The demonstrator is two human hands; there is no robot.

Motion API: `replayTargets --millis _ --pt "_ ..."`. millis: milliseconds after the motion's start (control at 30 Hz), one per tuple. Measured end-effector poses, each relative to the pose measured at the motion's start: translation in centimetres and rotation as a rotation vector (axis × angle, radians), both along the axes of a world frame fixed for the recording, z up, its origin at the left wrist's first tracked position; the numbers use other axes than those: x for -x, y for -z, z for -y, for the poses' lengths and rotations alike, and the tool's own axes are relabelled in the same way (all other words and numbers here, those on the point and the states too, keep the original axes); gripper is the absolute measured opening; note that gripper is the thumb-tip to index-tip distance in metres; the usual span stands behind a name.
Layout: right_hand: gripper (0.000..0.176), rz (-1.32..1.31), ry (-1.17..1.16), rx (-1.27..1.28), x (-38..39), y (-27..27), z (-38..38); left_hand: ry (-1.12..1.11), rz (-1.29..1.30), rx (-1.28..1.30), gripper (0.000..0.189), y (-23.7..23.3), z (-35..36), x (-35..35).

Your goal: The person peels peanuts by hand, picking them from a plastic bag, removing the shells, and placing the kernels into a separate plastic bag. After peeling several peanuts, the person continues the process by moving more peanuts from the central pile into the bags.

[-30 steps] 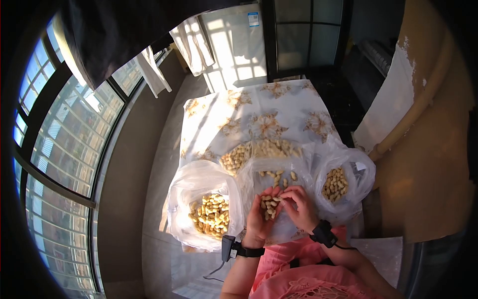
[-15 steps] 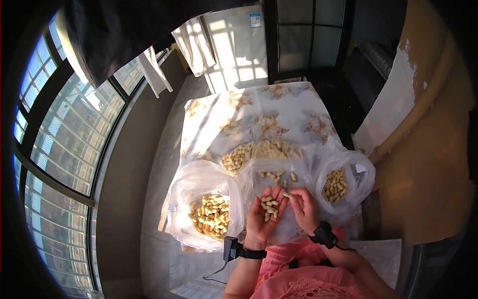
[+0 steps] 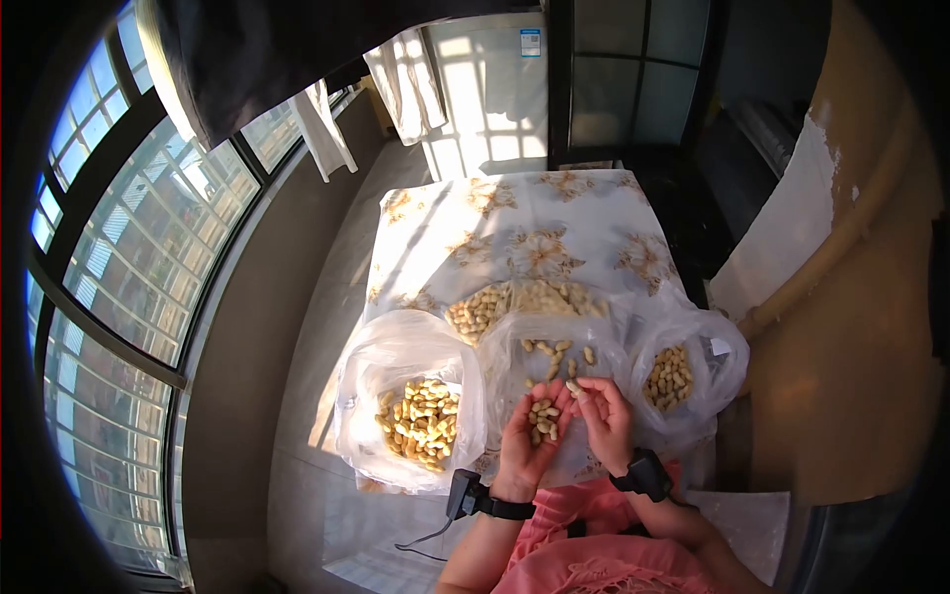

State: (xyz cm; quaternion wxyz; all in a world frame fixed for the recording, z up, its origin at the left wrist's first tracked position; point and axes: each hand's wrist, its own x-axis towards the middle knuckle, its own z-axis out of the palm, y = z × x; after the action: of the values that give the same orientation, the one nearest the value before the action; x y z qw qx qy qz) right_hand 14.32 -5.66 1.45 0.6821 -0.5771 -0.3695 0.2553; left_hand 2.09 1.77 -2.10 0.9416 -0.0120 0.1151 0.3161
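Note:
My left hand (image 3: pixel 520 455) is cupped palm up, with several unshelled peanuts (image 3: pixel 543 422) lying in it. Close beside it, my right hand (image 3: pixel 608 426) pinches a single peanut (image 3: pixel 573 387) between thumb and fingers, over the left fingertips. Just beyond both hands, a few loose peanuts (image 3: pixel 561 346) lie on the clear plastic of the middle bag (image 3: pixel 503 368). To the left, an open plastic bag (image 3: pixel 353 371) holds a heap of sunlit peanuts (image 3: pixel 424 424). On the right another open bag (image 3: pixel 729 364) contains a smaller heap of peanuts (image 3: pixel 668 378).
Behind the middle bag, more peanuts (image 3: pixel 475 315) form a pile, partly under plastic. A flowered tablecloth (image 3: pixel 465 223) covers the table. Barred windows (image 3: pixel 163 238) line the left side, and a brown board (image 3: pixel 841 366) stands at the right.
The view has shifted slightly. My left hand has closed up a little around its peanuts, and my right hand still pinches a peanut close to it.

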Motion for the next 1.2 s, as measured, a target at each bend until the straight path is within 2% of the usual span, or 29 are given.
replayTargets --millis 133,267,433,633,800,1200 --pt "0.019 0.003 0.003 0.045 0.1 1.5 0.0 -0.037 -0.121 -0.021 0.041 -1.0 0.3 -0.6" --pt "0.017 -0.056 0.005 0.04 -0.1 1.5 0.1 -0.028 -0.059 -0.069 0.043 -0.9 0.3 -0.5" --pt "0.018 -0.114 -0.004 0.03 0.1 1.5 0.0 -0.047 -0.154 -0.032 0.041 -2.0 0.4 -0.7" --pt "0.018 -0.136 -0.008 0.017 0.1 1.7 0.0 -0.073 -0.131 -0.065 0.041 -0.7 0.5 -0.8" --pt "0.018 -0.031 -0.003 0.042 -0.2 2.3 0.1 -0.091 -0.214 -0.088 0.039 -1.0 0.8 -1.1" --pt "0.018 -0.048 0.006 0.048 -0.1 1.8 0.1 -0.097 -0.271 -0.136 0.036 -0.7 1.1 -1.5"
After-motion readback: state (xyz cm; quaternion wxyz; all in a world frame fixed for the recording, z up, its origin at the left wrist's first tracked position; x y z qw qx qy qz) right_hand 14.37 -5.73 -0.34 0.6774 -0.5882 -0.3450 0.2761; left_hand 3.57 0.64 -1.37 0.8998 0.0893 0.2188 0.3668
